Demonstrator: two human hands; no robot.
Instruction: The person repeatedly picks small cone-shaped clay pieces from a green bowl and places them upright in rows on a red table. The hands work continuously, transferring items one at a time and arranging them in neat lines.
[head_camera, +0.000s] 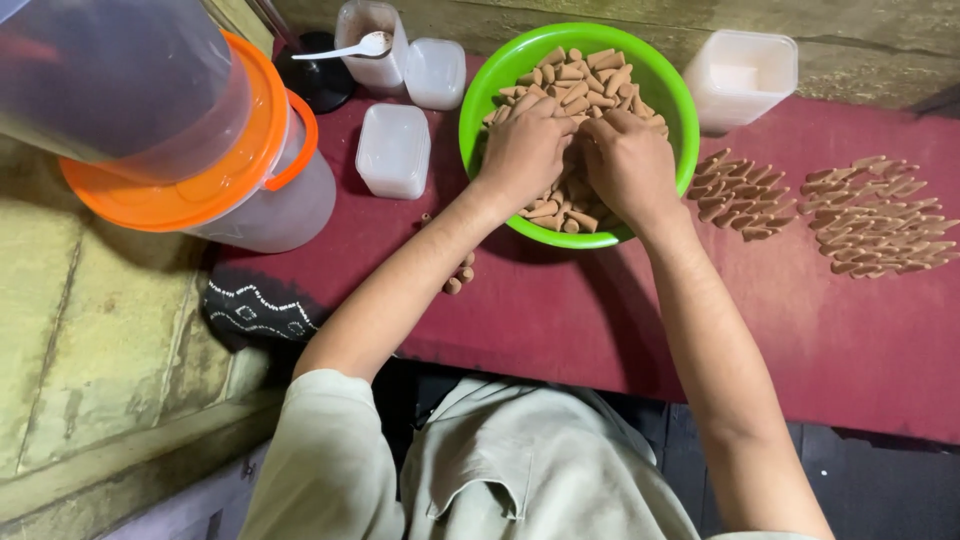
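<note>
The bowl (480, 105) sits at the middle of the surface (600, 320), full of cones (575, 80). Both hands are in it side by side, the left hand (522, 150) touching the right hand (628, 165). Left of the bowl lies a small lidded box (393, 150); behind that stand two more tubs (405, 60), a spoon (350, 47) across one. Farther left stands a big jug (250, 190). Right of the bowl, two patches of laid-out cones (870, 215) lie on the surface, with another tub (742, 78) behind them
</note>
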